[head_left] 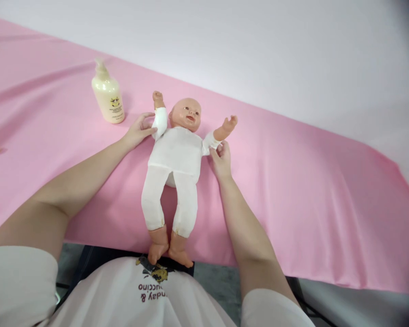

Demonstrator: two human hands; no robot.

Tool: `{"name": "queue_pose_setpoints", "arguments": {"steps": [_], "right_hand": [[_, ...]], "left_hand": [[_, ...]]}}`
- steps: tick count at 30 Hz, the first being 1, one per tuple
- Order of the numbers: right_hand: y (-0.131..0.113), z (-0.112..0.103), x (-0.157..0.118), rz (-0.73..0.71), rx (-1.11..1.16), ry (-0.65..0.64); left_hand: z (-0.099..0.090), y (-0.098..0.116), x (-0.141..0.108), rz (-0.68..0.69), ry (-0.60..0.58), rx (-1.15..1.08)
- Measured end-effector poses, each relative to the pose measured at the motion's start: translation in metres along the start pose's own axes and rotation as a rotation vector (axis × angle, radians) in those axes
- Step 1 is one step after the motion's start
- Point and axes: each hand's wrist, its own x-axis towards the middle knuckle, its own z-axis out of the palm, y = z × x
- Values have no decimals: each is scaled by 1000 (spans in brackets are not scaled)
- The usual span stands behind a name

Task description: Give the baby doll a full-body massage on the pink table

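Note:
A baby doll (175,150) with a white cloth body lies on its back, head away from me and feet at the table's near edge. Both its arms are raised to the sides. My left hand (141,129) is closed lightly around the doll's arm on the left, thumb and fingers at the white upper part. On the other side, my right hand (221,159) pinches the white cloth of the doll's other arm, below its plastic forearm. The fingertips of my right hand are partly hidden behind that arm.
A cream-coloured pump bottle (108,97) with a cow picture on its label stands left of the doll, beyond my left hand. Pink cloth (293,195) with folds covers the table. A white wall (259,50) rises behind it.

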Motion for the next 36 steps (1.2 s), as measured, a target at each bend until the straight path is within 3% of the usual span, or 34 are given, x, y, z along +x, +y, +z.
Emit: {"name": "queue_pose_setpoints", "arguments": {"steps": [3, 7, 15, 23, 29, 32, 36], "right_hand": [[-4, -1, -2, -99, -87, 145], [-8, -1, -3, -132, -132, 187], [0, -1, 1, -77, -154, 153], [-2, -2, 2, -25, -334, 104], [-5, -2, 5, -70, -568, 43], [-4, -4, 7, -88, -645, 24], [0, -6, 8, -63, -574, 36]], "left_hand": [[1, -1, 0, 26, -9, 42], [0, -7, 0, 39, 3, 99], [2, 1, -4, 53, 85, 353], [8, 14, -8, 96, -22, 568], [7, 20, -9, 86, -59, 909], [7, 20, -9, 80, -56, 957], [7, 21, -10, 53, -64, 875]]}}
